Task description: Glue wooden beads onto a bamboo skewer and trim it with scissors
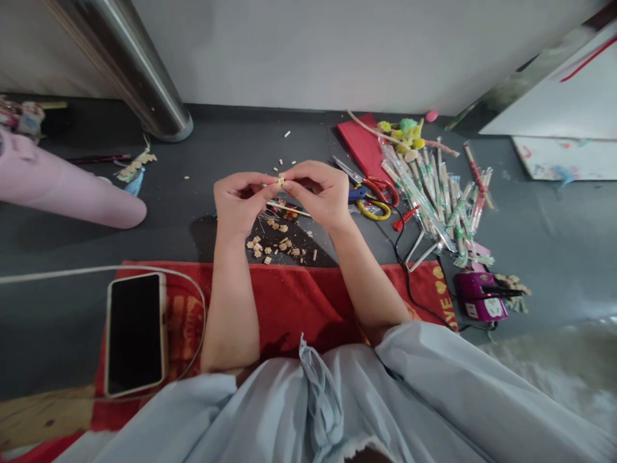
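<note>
Between the fingertips of both hands is a small pale wooden piece [281, 181]. My left hand [243, 199] pinches it from the left, thumb and forefinger closed. From the other side my right hand [321, 191] pinches the same piece, its other fingers curled. Below the hands lie several small wooden bits [284, 244], some flower-shaped, scattered on the dark surface. A thin pale stick [292, 209] rests just under the hands, beside a small colourful item partly hidden by them.
Right of my hands lie scissors [376, 209] and red paper [361, 145], then many wrapped sticks [434, 186]. A purple box [481, 296] with a black cable stands near a red towel [299, 289]. At left are a phone [135, 334], a pink bottle [72, 183] and a metal leg [139, 71].
</note>
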`<state>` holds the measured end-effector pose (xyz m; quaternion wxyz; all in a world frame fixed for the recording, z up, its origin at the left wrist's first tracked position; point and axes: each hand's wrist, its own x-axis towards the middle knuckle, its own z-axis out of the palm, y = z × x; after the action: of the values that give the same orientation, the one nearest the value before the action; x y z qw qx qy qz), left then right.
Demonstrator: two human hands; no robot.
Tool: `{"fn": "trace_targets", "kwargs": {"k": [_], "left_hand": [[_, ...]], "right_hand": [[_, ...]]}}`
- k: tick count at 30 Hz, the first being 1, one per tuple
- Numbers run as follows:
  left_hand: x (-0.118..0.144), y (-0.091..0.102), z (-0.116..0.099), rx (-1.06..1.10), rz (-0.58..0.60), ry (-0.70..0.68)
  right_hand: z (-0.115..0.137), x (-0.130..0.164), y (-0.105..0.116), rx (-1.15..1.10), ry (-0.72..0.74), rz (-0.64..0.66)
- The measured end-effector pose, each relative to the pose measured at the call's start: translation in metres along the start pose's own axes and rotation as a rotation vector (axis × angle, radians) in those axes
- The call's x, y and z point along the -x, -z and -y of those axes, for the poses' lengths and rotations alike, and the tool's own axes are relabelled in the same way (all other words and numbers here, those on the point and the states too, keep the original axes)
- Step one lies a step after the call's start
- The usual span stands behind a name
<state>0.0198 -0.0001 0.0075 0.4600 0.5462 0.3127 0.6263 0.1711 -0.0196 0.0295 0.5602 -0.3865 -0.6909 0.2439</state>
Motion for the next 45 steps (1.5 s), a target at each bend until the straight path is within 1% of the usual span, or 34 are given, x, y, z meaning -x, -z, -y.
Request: {"fn": "trace_targets", "kwargs": {"k": [6, 11, 15, 19, 23, 27, 33, 38, 45], "left_hand": [[-0.0005, 0.0021, 0.0015, 0.007, 0.012, 0.035], [-0.0008, 0.0024, 0.0017, 0.012, 0.013, 0.045], [-0.0012, 0.0026, 0.001, 0.014, 0.015, 0.042], [-0.0015, 0.0034, 0.0016, -0.002, 0.026, 0.011], [-0.0011, 0.0019, 0.0023, 0.003, 0.036, -0.001], [-0.0008, 0.0002, 0.0014, 0.014, 0.045, 0.047], [-0.001, 0.0019, 0.0021, 0.051, 0.073, 0.094], [-0.0011, 0.002, 0.0016, 0.063, 0.068, 0.133], [-0.0017, -0.0001, -0.0015, 0.057, 0.084, 0.178]], "right_hand": [[0.0013, -0.0003, -0.0001, -0.026, -0.02, 0.008], [0.0007, -0.0004, 0.0003, 0.016, -0.014, 0.021], [0.0001, -0.0005, 0.0, 0.015, 0.021, 0.018], [-0.0013, -0.0002, -0.0002, 0.019, 0.053, -0.009], [-0.0021, -0.0002, 0.0004, 0.0, 0.03, -0.013], [-0.0006, -0.002, 0.0027, 0.024, -0.003, -0.003], [0.0005, -0.0039, 0.0039, 0.026, -0.005, 0.012], [-0.0006, -0.0035, 0.0045, 0.039, 0.026, 0.011], [0.0008, -0.0041, 0.0075, 0.115, 0.04, 0.053]]}}
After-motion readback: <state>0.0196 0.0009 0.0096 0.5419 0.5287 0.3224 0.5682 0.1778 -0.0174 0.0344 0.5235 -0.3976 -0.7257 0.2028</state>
